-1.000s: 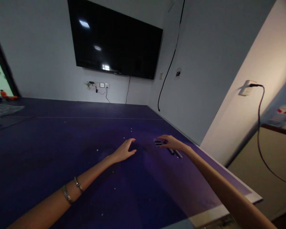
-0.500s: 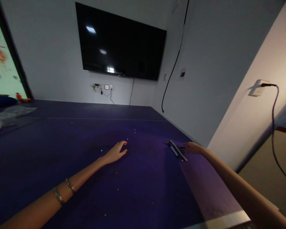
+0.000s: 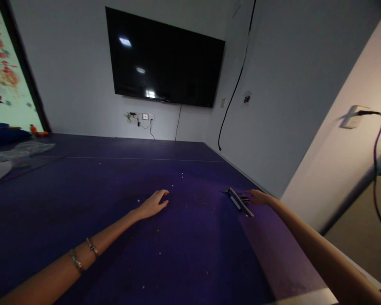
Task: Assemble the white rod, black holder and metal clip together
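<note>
On my feed, two tools lie side by side on the tabletop (image 3: 190, 250), close to its right edge: a long strip (image 3: 246, 207) and a short tool (image 3: 235, 203), both slanting from the far end toward me. A small dark piece (image 3: 245, 198) sits just right of the strip, at the fingertips of my right hand (image 3: 257, 197). I cannot tell whether those fingers pinch it or only touch it; they are too small and dim here. My left hand (image 3: 154, 204) hovers or rests well apart, nearer the middle, thumb and fingers spread with nothing between them.

As I judge it, the reach to the small piece is done; the strip and short tool lie together, neither in a hand. White scraps (image 3: 139, 200) remain scattered, not swept up, and clear plastic (image 3: 28, 148) lies toward the far left corner.
</note>
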Motion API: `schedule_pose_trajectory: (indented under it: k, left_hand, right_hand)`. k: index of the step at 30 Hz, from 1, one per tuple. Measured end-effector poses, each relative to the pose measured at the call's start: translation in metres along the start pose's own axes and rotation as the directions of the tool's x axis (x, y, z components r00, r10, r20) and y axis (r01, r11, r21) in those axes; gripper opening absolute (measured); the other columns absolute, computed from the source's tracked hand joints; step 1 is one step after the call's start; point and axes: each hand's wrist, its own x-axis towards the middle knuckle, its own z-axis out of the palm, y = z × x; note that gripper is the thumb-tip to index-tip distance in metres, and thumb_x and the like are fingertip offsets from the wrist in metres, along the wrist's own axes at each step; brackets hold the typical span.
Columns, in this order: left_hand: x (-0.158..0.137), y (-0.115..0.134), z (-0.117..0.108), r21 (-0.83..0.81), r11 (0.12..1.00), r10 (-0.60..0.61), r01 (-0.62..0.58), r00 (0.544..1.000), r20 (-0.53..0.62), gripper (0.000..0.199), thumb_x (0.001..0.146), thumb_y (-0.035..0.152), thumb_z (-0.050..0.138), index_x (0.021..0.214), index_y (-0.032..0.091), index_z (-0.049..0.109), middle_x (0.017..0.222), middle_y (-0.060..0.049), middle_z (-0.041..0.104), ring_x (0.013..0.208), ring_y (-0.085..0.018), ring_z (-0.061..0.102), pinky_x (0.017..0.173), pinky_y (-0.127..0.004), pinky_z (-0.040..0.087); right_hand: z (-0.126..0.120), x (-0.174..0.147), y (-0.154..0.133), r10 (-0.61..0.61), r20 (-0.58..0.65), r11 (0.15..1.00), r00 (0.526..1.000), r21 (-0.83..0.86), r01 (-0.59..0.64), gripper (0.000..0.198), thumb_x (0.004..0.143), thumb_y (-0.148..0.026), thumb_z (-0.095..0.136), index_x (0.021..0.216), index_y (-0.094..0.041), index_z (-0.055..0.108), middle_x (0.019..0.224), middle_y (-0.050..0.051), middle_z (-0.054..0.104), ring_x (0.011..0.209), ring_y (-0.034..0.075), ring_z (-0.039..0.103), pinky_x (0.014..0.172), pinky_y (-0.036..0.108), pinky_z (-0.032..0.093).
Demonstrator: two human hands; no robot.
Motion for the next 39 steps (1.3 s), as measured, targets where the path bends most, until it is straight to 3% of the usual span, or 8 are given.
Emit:
schedule_pose_trajectory:
  k: [3,6,11,17,22,28,33,39]
  left_hand:
    - [-0.001,-0.002,-0.002,0.002,1.0,0.009,-0.009,1.0,-0.003,0.036,0.084,0.037,0.044,0.114,0.019,0.047,0.117,-0.01,0.054,0.11,-0.02,0.05,0.097,-0.036,0.036]
    - [-0.003,-0.01,-0.006,0.021,1.0,-0.013,0.014,1.0,-0.027,0.036,0.082,0.037,0.045,0.113,0.019,0.048,0.117,-0.01,0.055,0.111,-0.021,0.049,0.097,-0.037,0.036]
    - [-0.011,-0.045,-0.023,0.122,0.982,-0.13,0.145,0.984,-0.124,0.035,0.08,0.035,0.045,0.109,0.017,0.05,0.115,-0.012,0.056,0.11,-0.024,0.051,0.096,-0.04,0.037]
    - [-0.047,-0.098,-0.061,0.222,0.911,-0.291,0.347,0.924,-0.248,0.038,0.079,0.036,0.041,0.108,0.013,0.05,0.115,-0.015,0.056,0.112,-0.026,0.05,0.095,-0.04,0.038]
    - [-0.089,-0.121,-0.092,0.287,0.853,-0.361,0.437,0.889,-0.281,0.039,0.079,0.036,0.039,0.108,0.012,0.051,0.114,-0.016,0.057,0.109,-0.026,0.052,0.095,-0.039,0.038]
    - [-0.118,-0.127,-0.102,0.353,0.824,-0.369,0.444,0.892,-0.259,0.04,0.082,0.038,0.036,0.111,0.015,0.05,0.117,-0.013,0.057,0.114,-0.026,0.05,0.097,-0.042,0.036]
    - [-0.118,-0.128,-0.098,0.379,0.826,-0.344,0.416,0.906,-0.247,0.042,0.083,0.039,0.036,0.116,0.016,0.05,0.129,-0.012,0.051,0.127,-0.028,0.037,0.103,-0.044,0.03]
    - [-0.119,-0.129,-0.099,0.435,0.8,-0.372,0.413,0.911,-0.18,0.05,0.086,0.04,0.03,0.122,0.011,0.049,0.132,-0.016,0.047,0.127,-0.028,0.037,0.104,-0.042,0.029]
  right_hand:
    - [-0.005,0.003,-0.003,0.011,0.075,1.0,0.997,-0.011,-0.01,0.052,0.05,-0.006,0.062,0.1,-0.014,0.07,0.1,0.012,0.069,0.089,0.025,0.065,0.077,0.028,0.05]
    - [-0.008,0.011,-0.012,0.013,0.076,1.0,0.997,-0.028,-0.011,0.053,0.058,-0.008,0.058,0.111,-0.013,0.064,0.114,0.014,0.063,0.104,0.026,0.059,0.088,0.031,0.045]
    - [-0.001,0.026,-0.049,-0.061,0.046,0.998,0.997,-0.023,0.062,0.047,0.073,-0.018,0.052,0.119,-0.013,0.058,0.121,0.013,0.058,0.113,0.025,0.053,0.096,0.031,0.04]
    - [0.026,0.031,-0.11,-0.228,0.037,0.968,0.973,0.113,0.223,0.045,0.075,-0.021,0.05,0.119,-0.015,0.058,0.122,0.012,0.058,0.111,0.024,0.054,0.096,0.032,0.039]
    - [0.063,0.023,-0.142,-0.29,0.013,0.946,0.957,0.155,0.284,0.046,0.075,-0.019,0.049,0.12,-0.012,0.056,0.124,0.014,0.056,0.116,0.024,0.051,0.102,0.036,0.035]
    - [0.097,0.011,-0.147,-0.214,-0.118,0.973,0.97,0.064,0.222,0.045,0.085,-0.027,0.038,0.122,-0.007,0.054,0.127,0.018,0.052,0.119,0.026,0.047,0.103,0.039,0.033]
    - [0.105,0.005,-0.142,-0.148,-0.168,0.988,0.975,0.011,0.152,0.046,0.087,-0.027,0.034,0.121,-0.004,0.054,0.128,0.019,0.051,0.122,0.028,0.044,0.101,0.041,0.035]
    - [0.108,0.003,-0.139,-0.1,-0.169,0.994,0.98,0.032,0.107,0.046,0.088,-0.028,0.03,0.116,-0.004,0.057,0.126,0.019,0.053,0.119,0.027,0.047,0.102,0.039,0.035]
